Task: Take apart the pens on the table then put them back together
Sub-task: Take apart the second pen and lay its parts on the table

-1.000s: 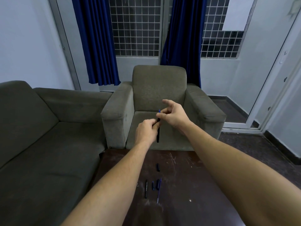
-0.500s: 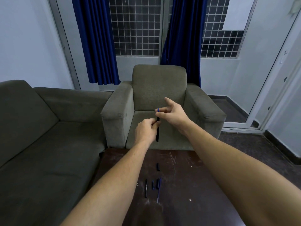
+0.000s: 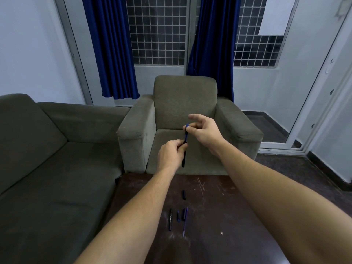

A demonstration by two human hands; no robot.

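Note:
I hold a dark pen (image 3: 184, 157) upright in the air above the far edge of the table. My left hand (image 3: 170, 155) grips its black barrel near the middle. My right hand (image 3: 202, 128) pinches the blue upper part (image 3: 186, 132) between thumb and finger, its other fingers spread. On the dark brown table (image 3: 219, 216) lie loose pen parts: a black barrel (image 3: 170, 220), a short blue piece (image 3: 178, 216), a thin blue refill (image 3: 184, 221) and a small dark cap (image 3: 184, 194) farther away.
A grey armchair (image 3: 184, 103) stands just beyond the table and a grey sofa (image 3: 47, 159) runs along the left. Blue curtains and grilled windows are behind. A glass door is at the right.
My right hand has risen a little, and more of the blue upper part shows above the black barrel. My left hand stays in place on the barrel.

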